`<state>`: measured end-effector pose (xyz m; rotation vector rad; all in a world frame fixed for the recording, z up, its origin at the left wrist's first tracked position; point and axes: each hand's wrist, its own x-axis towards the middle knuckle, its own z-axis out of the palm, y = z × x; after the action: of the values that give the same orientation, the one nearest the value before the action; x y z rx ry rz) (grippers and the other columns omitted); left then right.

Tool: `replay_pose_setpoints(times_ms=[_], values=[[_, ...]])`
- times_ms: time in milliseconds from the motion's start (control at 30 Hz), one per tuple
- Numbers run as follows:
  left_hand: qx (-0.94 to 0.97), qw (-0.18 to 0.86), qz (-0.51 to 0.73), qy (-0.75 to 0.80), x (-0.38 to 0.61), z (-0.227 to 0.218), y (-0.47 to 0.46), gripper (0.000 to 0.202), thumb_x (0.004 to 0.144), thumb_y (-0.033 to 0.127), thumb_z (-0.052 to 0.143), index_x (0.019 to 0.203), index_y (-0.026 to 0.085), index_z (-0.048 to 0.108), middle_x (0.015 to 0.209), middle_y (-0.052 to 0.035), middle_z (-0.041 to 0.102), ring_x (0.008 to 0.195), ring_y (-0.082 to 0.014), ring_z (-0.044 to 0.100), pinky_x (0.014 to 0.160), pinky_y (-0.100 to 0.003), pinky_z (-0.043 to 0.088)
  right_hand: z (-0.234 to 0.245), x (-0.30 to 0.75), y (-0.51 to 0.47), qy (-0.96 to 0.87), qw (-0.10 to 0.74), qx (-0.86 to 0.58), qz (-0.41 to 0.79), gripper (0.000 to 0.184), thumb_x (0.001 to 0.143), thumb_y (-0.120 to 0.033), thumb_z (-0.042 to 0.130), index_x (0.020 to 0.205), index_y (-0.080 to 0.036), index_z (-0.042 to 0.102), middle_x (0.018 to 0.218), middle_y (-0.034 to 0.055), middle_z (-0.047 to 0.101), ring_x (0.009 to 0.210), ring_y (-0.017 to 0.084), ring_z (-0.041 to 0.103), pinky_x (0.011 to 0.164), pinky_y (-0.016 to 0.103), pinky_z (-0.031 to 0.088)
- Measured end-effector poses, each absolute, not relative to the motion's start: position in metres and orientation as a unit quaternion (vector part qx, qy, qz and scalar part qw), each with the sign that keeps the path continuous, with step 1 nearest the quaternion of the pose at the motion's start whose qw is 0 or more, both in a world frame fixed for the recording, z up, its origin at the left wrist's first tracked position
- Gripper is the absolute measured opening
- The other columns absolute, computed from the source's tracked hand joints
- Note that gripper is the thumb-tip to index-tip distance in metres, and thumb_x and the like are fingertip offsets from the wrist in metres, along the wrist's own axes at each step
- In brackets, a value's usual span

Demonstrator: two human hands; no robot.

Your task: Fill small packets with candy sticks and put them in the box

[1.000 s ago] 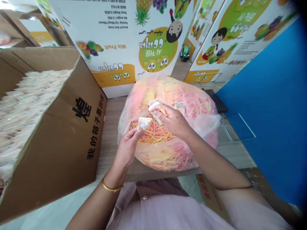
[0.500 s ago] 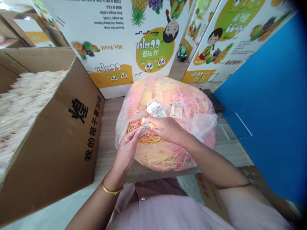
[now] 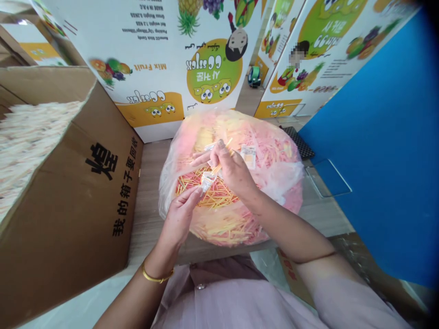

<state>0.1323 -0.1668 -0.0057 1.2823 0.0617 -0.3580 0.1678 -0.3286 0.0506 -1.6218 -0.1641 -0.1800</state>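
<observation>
My left hand pinches the lower end of a small clear printed packet, its mouth turned up and away from me. Just above it, my right hand grips a few thin yellow candy sticks between thumb and fingers, their lower ends at the packet's mouth. Both hands are over a large clear plastic bag, opened at the top and full of pink and yellow candy sticks. A flat printed packet lies on the bag right of my right hand; other packets are partly hidden behind that hand.
On the left stands a brown carton full of pale packets. White printed cartons line the back, with a tape roll between them. A blue panel rises at the right, beside a dark perforated object.
My right hand has lifted up and away from the packet, and yellow candy sticks now show in its fingers. My left hand keeps its pinch on the packet. The view has shifted slightly.
</observation>
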Motion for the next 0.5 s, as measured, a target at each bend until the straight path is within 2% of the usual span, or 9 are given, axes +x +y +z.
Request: replay_pose_setpoints(times_ms=[133, 267, 367, 433, 500], values=[[0.590, 0.788, -0.171, 0.038, 0.133, -0.004, -0.166, 0.031, 0.080, 0.044, 0.082, 0.103, 0.024, 0.082, 0.116, -0.0047, 0.080, 0.119, -0.0223, 0.069, 0.115, -0.040, 0.049, 0.044, 0.165, -0.326, -0.112, 0.651, -0.748, -0.058, 0.071, 0.097, -0.079, 0.028, 0.073, -0.022, 0.062, 0.092, 0.0054, 0.075, 0.111, 0.020, 0.068, 0.107, 0.037, 0.046], [0.561, 0.807, -0.178, 0.059, 0.133, 0.001, -0.168, 0.032, 0.073, 0.045, 0.087, 0.096, 0.023, 0.083, 0.113, -0.0044, 0.080, 0.115, -0.0225, 0.071, 0.114, -0.042, 0.052, 0.039, 0.165, -0.333, -0.156, 0.634, -0.757, 0.003, 0.069, 0.100, -0.074, 0.031, 0.092, -0.020, 0.074, 0.101, 0.0060, 0.075, 0.117, 0.020, 0.066, 0.115, 0.039, 0.041], [0.548, 0.814, -0.181, 0.063, 0.132, 0.004, -0.169, 0.031, 0.071, 0.043, 0.088, 0.093, 0.022, 0.083, 0.113, -0.0051, 0.080, 0.119, -0.0247, 0.070, 0.113, -0.043, 0.052, 0.036, 0.167, -0.341, -0.163, 0.659, -0.733, 0.047, 0.059, 0.097, -0.071, 0.048, 0.113, -0.021, 0.073, 0.114, 0.0075, 0.074, 0.120, 0.020, 0.065, 0.112, 0.039, 0.046], [0.545, 0.816, -0.184, 0.054, 0.132, 0.005, -0.170, 0.030, 0.073, 0.042, 0.086, 0.094, 0.022, 0.082, 0.116, -0.0061, 0.080, 0.124, -0.0267, 0.068, 0.114, -0.045, 0.052, 0.036, 0.168, -0.345, -0.154, 0.691, -0.703, 0.073, 0.062, 0.097, -0.072, 0.045, 0.122, -0.021, 0.071, 0.118, 0.0089, 0.073, 0.118, 0.020, 0.066, 0.106, 0.038, 0.050], [0.541, 0.817, -0.193, 0.045, 0.132, 0.006, -0.170, 0.028, 0.076, 0.042, 0.084, 0.095, 0.021, 0.082, 0.119, -0.0070, 0.079, 0.129, -0.0286, 0.065, 0.114, -0.046, 0.052, 0.039, 0.167, -0.347, -0.154, 0.691, -0.701, 0.089, 0.066, 0.100, -0.073, 0.037, 0.123, -0.022, 0.072, 0.120, 0.0090, 0.073, 0.120, 0.021, 0.066, 0.107, 0.038, 0.050]])
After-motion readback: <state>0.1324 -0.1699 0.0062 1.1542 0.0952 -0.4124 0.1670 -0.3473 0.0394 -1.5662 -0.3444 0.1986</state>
